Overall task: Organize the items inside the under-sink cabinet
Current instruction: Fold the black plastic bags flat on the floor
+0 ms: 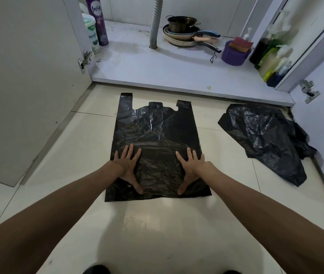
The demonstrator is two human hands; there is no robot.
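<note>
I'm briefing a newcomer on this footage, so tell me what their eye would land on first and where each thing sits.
First comes the flat black plastic carrier bag, spread on the pale tiled floor at centre. The left hand and right hand are pressed open on its lower half. Next is the crumpled black plastic heap to its right, then the stack of metal pans inside the open cabinet.
</note>
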